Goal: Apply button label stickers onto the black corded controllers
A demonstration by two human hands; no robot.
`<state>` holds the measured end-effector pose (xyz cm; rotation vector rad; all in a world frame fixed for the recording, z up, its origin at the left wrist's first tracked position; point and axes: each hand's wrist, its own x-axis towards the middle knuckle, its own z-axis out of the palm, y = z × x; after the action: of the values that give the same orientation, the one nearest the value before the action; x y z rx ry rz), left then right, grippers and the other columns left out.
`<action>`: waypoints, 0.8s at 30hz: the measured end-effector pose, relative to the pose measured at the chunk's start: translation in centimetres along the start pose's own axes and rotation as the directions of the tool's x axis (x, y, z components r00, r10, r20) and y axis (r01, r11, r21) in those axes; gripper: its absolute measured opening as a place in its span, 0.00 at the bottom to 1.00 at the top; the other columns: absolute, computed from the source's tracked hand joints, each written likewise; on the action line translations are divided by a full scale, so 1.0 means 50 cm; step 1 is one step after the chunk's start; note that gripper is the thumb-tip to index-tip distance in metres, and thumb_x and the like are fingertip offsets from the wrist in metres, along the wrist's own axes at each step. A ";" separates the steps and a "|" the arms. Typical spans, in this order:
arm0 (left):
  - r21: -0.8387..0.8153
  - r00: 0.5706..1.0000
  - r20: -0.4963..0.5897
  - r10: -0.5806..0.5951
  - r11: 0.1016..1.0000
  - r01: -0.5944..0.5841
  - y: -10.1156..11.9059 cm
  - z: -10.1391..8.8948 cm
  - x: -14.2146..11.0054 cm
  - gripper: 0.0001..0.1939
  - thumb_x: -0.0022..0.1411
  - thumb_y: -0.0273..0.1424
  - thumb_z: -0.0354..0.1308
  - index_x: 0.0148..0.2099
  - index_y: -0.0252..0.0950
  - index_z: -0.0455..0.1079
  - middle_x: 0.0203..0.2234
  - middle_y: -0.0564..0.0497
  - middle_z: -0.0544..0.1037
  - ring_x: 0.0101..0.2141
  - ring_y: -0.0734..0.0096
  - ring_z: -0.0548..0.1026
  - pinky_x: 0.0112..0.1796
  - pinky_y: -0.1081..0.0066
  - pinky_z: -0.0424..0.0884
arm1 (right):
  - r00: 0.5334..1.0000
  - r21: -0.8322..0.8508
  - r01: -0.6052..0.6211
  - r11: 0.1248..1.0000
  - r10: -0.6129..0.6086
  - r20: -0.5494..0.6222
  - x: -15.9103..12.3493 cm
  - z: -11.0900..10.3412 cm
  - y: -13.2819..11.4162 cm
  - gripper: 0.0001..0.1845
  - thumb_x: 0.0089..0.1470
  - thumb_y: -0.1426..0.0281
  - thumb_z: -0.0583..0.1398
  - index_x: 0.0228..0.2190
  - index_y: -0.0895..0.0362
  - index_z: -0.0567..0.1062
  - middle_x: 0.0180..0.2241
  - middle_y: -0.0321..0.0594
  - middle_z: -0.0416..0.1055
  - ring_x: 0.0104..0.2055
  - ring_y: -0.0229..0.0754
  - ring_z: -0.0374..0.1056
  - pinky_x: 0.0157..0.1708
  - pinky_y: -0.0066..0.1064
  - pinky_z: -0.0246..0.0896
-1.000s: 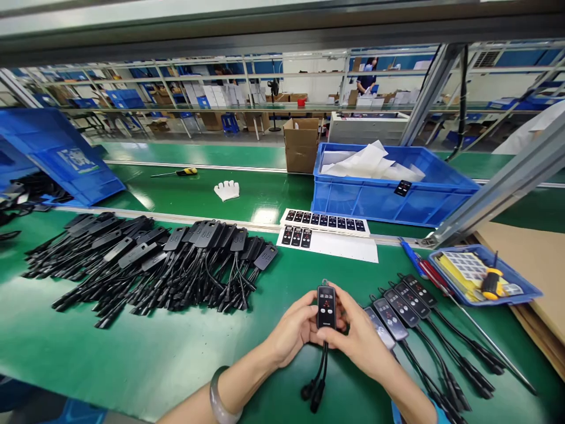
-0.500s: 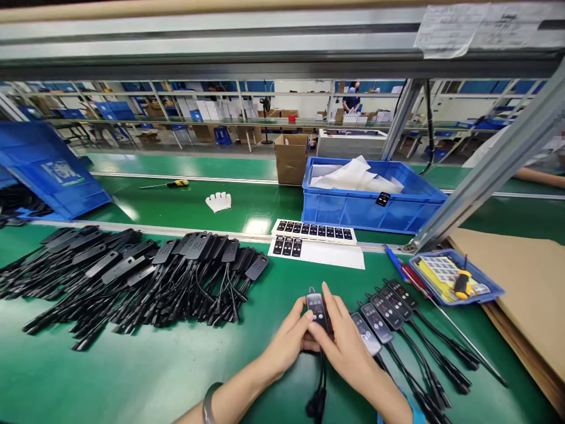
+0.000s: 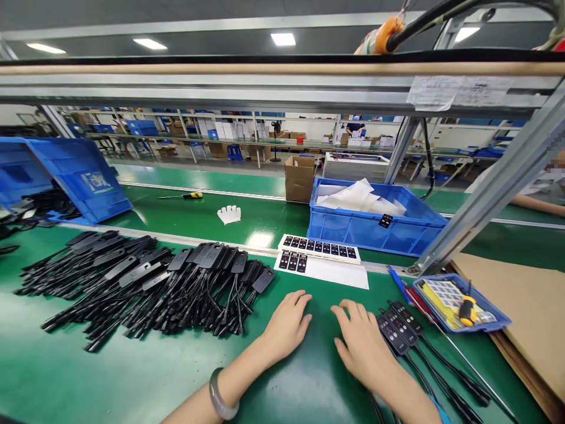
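My left hand [image 3: 286, 328] hovers over the green bench [image 3: 189, 377], fingers loosely bent and apart, with nothing in it. To its left lies a large pile of black cabled controllers [image 3: 212, 259], mostly back side up. My right hand [image 3: 364, 344], also open, is beside a row of black controllers [image 3: 399, 327] with labelled button faces up and cables towards me. This hand and forearm hide part of the row. Ahead of both hands, a white label sheet [image 3: 335, 275] carries several black button labels [image 3: 293, 261], below a fuller strip of labels [image 3: 320, 246].
A blue crate [image 3: 371, 227] with white paper stands behind the labels, near a metal post [image 3: 489, 171]. At right are a small blue tray [image 3: 498, 325] with a yellow-black screwdriver [image 3: 468, 310] and a long metal rod [image 3: 477, 359]. A white glove [image 3: 229, 214] lies farther back.
Both hands held a controller between them; now they are apart and hold nothing. My right hand has moved right, over part of the controller row. The view has tilted up.
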<state>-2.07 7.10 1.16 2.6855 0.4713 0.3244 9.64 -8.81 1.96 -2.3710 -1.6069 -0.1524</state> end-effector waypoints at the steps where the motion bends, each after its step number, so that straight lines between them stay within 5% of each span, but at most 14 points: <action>1: 0.087 1.000 0.009 -0.005 0.996 0.004 -0.006 0.003 0.016 0.23 0.62 0.26 0.47 0.59 0.28 0.59 0.57 0.35 0.64 0.58 0.57 0.62 0.57 0.61 0.60 | 1.000 0.073 -0.002 0.997 0.001 0.022 0.033 -0.005 0.009 0.21 0.48 0.79 0.56 0.46 0.59 0.70 0.45 0.52 0.66 0.46 0.57 0.64 0.41 0.47 0.61; 7: 0.274 0.991 -0.043 -0.127 0.952 0.134 -0.055 0.037 0.101 0.31 0.52 0.13 0.44 0.60 0.14 0.54 0.58 0.20 0.55 0.61 0.42 0.54 0.56 0.46 0.57 | 0.996 0.233 -0.087 0.969 0.083 0.025 0.252 0.050 0.046 0.14 0.55 0.79 0.55 0.43 0.62 0.72 0.42 0.48 0.68 0.45 0.45 0.67 0.46 0.36 0.61; 12: 0.357 0.990 -0.042 -0.133 0.924 0.139 -0.071 0.057 0.111 0.27 0.55 0.15 0.42 0.58 0.12 0.58 0.57 0.21 0.59 0.59 0.44 0.58 0.55 0.51 0.61 | 0.984 0.299 -0.155 0.942 0.173 -0.036 0.337 0.110 0.040 0.08 0.58 0.72 0.58 0.40 0.61 0.71 0.40 0.41 0.69 0.39 0.41 0.67 0.41 0.38 0.64; 18: 0.399 0.990 -0.061 -0.129 0.906 0.143 -0.059 0.046 0.107 0.26 0.54 0.16 0.46 0.57 0.16 0.61 0.55 0.24 0.63 0.56 0.46 0.63 0.53 0.54 0.63 | 0.976 0.467 -0.024 0.884 0.122 -0.180 0.304 0.074 0.017 0.07 0.57 0.74 0.54 0.31 0.58 0.72 0.36 0.43 0.67 0.37 0.42 0.66 0.39 0.32 0.61; 24: 0.413 0.958 -0.206 -0.199 0.870 0.269 -0.041 -0.033 0.089 0.25 0.59 0.13 0.37 0.53 0.25 0.65 0.42 0.34 0.72 0.43 0.54 0.71 0.41 0.60 0.68 | 0.922 0.626 0.037 0.779 0.215 -0.322 0.185 -0.021 0.005 0.10 0.60 0.64 0.51 0.31 0.56 0.68 0.33 0.39 0.65 0.35 0.41 0.64 0.33 0.29 0.61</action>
<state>0.96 11.09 2.46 2.9964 1.0210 0.3999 13.43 -0.90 5.12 -1.7578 -1.1208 -0.0396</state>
